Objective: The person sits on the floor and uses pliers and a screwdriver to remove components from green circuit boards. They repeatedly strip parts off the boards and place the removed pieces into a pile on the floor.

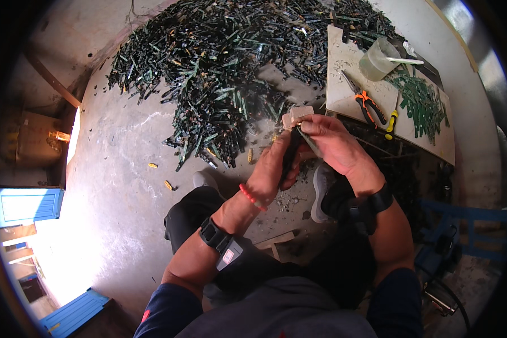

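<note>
Both my hands meet in front of me, above the floor. My left hand (271, 161) is closed around a long dark piece (290, 153), held tilted upward. My right hand (339, 145) is closed too, its thumb and fingers pinching at the top of that piece, where a thin greenish strip (310, 141) slants down beside it. A pinkish-tan blocky thing (296, 116) shows just beyond my fingertips; I cannot tell whether it is held or joined to the dark piece. My fingers hide part of where these pieces meet.
A large heap of dark and green strips (208, 84) covers the far floor. On the board-topped table (343, 56) at right lie orange-handled pliers (368, 107), a yellow-and-black handled tool (392, 124), a translucent cup (376, 61) and green strips (419, 101). Small yellowish pieces (168, 185) are scattered at left.
</note>
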### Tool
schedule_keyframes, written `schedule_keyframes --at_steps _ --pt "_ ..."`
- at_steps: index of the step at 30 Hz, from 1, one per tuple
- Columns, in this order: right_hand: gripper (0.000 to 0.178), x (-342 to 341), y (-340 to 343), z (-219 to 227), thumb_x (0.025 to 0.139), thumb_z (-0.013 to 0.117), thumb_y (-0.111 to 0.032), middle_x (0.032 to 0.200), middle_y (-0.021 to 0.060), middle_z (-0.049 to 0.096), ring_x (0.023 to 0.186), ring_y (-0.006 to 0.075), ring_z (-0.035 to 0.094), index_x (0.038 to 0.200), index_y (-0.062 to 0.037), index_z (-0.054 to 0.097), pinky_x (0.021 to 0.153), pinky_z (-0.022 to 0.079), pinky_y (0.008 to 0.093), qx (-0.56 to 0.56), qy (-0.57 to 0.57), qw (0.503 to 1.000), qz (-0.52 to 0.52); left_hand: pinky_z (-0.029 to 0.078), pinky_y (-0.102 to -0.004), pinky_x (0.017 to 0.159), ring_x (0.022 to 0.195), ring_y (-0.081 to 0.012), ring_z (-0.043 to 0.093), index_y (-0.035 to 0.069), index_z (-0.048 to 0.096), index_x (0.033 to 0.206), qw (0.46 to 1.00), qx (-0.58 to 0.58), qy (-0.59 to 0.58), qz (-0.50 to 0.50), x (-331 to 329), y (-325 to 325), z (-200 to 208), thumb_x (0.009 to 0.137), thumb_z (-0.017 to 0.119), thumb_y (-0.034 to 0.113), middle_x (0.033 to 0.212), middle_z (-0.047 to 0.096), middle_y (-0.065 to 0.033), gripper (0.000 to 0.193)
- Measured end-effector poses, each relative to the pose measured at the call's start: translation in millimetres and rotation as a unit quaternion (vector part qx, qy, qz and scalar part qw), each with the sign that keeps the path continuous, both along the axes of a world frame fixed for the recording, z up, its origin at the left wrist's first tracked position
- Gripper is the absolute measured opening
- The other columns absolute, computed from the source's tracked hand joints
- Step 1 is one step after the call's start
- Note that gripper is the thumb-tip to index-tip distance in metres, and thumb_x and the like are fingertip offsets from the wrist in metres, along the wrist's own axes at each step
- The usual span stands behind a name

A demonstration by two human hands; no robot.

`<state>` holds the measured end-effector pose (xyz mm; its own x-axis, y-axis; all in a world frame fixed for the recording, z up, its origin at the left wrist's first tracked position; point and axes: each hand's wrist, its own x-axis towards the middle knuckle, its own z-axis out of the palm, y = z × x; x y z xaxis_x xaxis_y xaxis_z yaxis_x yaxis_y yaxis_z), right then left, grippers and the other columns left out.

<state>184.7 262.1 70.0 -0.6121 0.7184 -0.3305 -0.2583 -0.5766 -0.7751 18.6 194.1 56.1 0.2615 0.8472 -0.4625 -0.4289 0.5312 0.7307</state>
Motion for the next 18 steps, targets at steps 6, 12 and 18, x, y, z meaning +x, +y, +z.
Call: schedule_keyframes --at_steps 6,12,18 --pt "0.027 -5.8 -9.9 -5.5 0.092 0.067 -0.02 0.097 -0.0018 0.063 0.089 0.005 0.056 0.112 -0.0015 0.063 0.078 0.048 0.022 0.23 -0.175 0.957 -0.007 0.031 -0.0258 0.039 0.042 -0.0105 0.04 0.007 0.062 0.087 0.998 0.006 0.047 0.038 6.3 -2.2 -6.7 0.1 0.032 0.055 0.055 0.047 -0.0002 0.058" --pt "0.041 -1.1 -13.7 7.5 0.092 0.062 -0.01 0.112 0.0036 0.06 0.091 0.0078 0.057 0.131 -0.0005 0.052 0.083 0.049 0.0234 0.194 -0.089 0.976 -0.043 0.032 -0.0252 0.039 0.043 -0.0086 0.043 0.007 0.063 0.11 1.0 0.002 0.004 0.016 -0.3 4.0 11.4 0.102 0.028 0.05 0.063 0.054 -0.0002 0.056" --pt "0.057 -4.0 -18.6 7.7 0.083 0.069 -0.001 0.123 0.0107 0.06 0.093 0.016 0.062 0.136 -0.0052 0.048 0.075 0.055 0.0289 0.419 -0.243 0.875 0.018 0.029 -0.025 0.037 0.044 -0.0094 0.041 0.009 0.06 0.107 0.999 -0.034 -0.026 0.032 0.6 6.0 4.2 0.102 0.029 0.05 0.063 0.051 0.0006 0.052"
